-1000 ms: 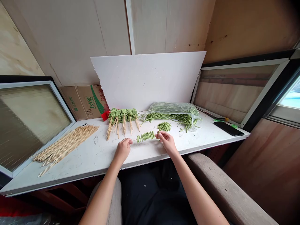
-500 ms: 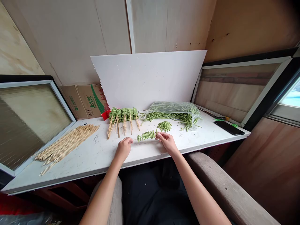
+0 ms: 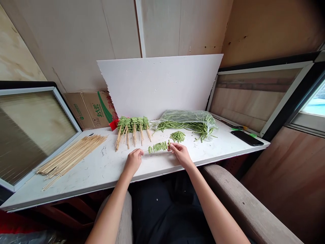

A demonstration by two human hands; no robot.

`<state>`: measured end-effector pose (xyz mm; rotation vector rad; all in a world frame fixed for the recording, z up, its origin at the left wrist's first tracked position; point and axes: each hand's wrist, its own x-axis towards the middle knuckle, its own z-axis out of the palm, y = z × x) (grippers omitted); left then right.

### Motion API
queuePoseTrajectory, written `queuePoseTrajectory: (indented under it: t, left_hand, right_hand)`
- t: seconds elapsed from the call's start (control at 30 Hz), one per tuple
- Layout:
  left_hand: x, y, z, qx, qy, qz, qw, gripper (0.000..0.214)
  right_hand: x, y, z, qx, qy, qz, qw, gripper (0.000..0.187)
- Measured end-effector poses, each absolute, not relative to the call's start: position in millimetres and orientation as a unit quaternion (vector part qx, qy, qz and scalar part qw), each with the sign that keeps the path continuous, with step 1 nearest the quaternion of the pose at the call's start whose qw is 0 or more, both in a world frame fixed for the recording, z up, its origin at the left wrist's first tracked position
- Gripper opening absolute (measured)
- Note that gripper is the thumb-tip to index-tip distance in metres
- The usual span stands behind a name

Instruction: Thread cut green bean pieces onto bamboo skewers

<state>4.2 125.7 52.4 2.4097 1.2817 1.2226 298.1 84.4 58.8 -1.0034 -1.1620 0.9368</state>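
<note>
My left hand (image 3: 133, 160) is closed on the bare left end of a thin bamboo skewer. Along that skewer sits a row of short green bean pieces (image 3: 157, 146), held just above the table. At the row's right end, my right hand (image 3: 179, 153) pinches a green bean piece (image 3: 169, 143) at the skewer's tip; the fingers partly hide it. Just behind the right hand lies a small pile of cut green bean pieces (image 3: 177, 136). Finished-looking bean skewers (image 3: 134, 124) are stacked farther back on the left, their bare sticks pointing toward me.
Loose bamboo skewers (image 3: 73, 156) spread over the left of the white table (image 3: 106, 173). A clear plastic bag of long beans (image 3: 188, 117) lies at the back right, near a black phone (image 3: 247, 138). A cardboard box (image 3: 88, 110) and a white board (image 3: 162, 84) stand behind.
The view has shifted very slightly. Both hands keep nearly the same places on the skewer, and the bean pieces show no clear movement along it.
</note>
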Motion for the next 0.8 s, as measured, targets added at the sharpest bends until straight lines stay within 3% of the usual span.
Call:
queuePoseTrajectory:
  t: [0.8]
  left_hand:
    - [2,129,50,0.807,0.42,0.412,0.05,0.03]
  right_hand:
    - [298,78,69,-0.424,-0.507,0.417,0.623,0.034]
